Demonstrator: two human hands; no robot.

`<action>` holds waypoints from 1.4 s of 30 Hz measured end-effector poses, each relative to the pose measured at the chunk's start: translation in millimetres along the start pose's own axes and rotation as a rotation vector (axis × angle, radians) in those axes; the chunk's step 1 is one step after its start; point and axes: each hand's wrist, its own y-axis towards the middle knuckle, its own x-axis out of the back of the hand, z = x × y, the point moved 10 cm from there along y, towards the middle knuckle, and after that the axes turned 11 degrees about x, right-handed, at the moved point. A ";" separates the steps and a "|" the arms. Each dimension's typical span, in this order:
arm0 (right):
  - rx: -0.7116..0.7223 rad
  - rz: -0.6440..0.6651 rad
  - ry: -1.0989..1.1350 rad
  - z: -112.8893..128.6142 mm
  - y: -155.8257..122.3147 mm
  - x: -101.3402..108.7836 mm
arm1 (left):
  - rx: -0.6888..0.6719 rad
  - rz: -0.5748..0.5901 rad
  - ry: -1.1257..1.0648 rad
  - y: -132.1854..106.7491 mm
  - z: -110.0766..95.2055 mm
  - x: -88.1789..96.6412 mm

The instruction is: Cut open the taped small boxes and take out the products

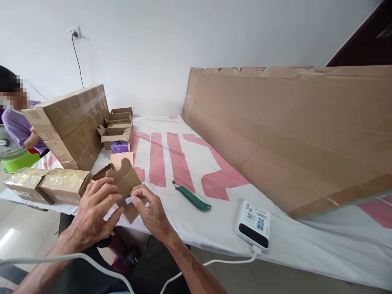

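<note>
Low in the middle, a small open cardboard box (pixel 127 179) stands near the table's front edge with its flap up. My left hand (pixel 99 210) is in front of the box's left side, fingers spread and curved, with nothing visible in them. Between the thumb and fingertips of my right hand (pixel 150 210) is a small blue-and-white label (pixel 128 200), right against the brown flap. Whether the label is stuck to the cardboard cannot be made out. A green utility knife (pixel 192 198) lies on the cloth to the right of my right hand.
Taped cartons (pixel 76 122) are stacked at left, with two more (pixel 64 181) in front. Open boxes (pixel 116 128) and a purple box (pixel 120 147) stand behind. A white cabled device (pixel 253 222) and large cardboard sheet (pixel 284 134) are at right. A person (pixel 21 122) sits far left.
</note>
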 end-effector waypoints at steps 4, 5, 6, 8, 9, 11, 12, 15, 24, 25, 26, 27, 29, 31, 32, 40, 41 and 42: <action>-0.025 -0.025 0.055 -5.9 -1.3 3.3 | -0.032 0.052 0.022 0.7 5.0 -22.7; -0.036 -0.029 0.066 -8.0 -1.6 4.3 | -0.046 0.041 0.031 0.0 6.1 -24.4; -0.048 -0.032 0.075 -10.3 -1.9 5.2 | -0.062 0.027 0.040 -0.9 6.6 -25.4; -0.071 -0.035 0.088 -15.1 -2.2 6.6 | -0.107 0.004 0.054 -3.3 6.0 -27.3; -0.082 -0.034 0.093 -17.6 -2.3 6.6 | -0.133 -0.001 0.055 -4.4 5.2 -28.9; -0.106 -0.029 0.099 -23.2 -2.7 5.9 | -0.185 0.004 0.052 -5.9 4.2 -34.4; -0.116 -0.027 0.102 -26.1 -3.0 5.4 | -0.209 0.010 0.052 -6.1 4.1 -37.9; -0.145 -0.026 0.115 -34.9 -4.4 4.3 | -0.269 0.023 0.059 -5.5 4.1 -48.8; -0.251 -0.015 0.113 -45.8 -11.2 9.7 | -0.322 0.075 0.172 -4.4 -6.1 -72.8; -0.266 -0.011 0.119 -46.7 -12.1 10.0 | -0.322 0.078 0.179 -4.6 -6.5 -74.8; -0.277 -0.007 0.129 -47.3 -12.7 10.1 | -0.321 0.076 0.184 -4.9 -6.6 -76.4; -0.283 -0.005 0.143 -47.6 -13.2 9.9 | -0.319 0.075 0.188 -5.3 -6.3 -78.0; -0.295 -0.008 0.173 -48.3 -14.4 9.5 | -0.312 0.078 0.191 -6.2 -5.8 -81.2; -0.313 -0.015 0.190 -50.2 -16.3 9.5 | -0.292 0.094 0.186 -6.9 -5.1 -84.6; -0.325 -0.018 0.193 -51.8 -17.6 9.6 | -0.272 0.115 0.171 -7.1 -4.2 -86.7; -0.431 -0.069 0.113 -75.6 -30.3 18.9 | 0.236 0.018 -0.399 -1.8 84.5 -55.4; -0.445 -0.075 0.103 -78.6 -32.2 20.2 | 0.365 -0.055 -0.453 -4.6 116.2 -44.1; -0.457 -0.078 0.098 -81.2 -33.9 21.1 | 0.508 -0.135 -0.496 -10.3 151.5 -31.8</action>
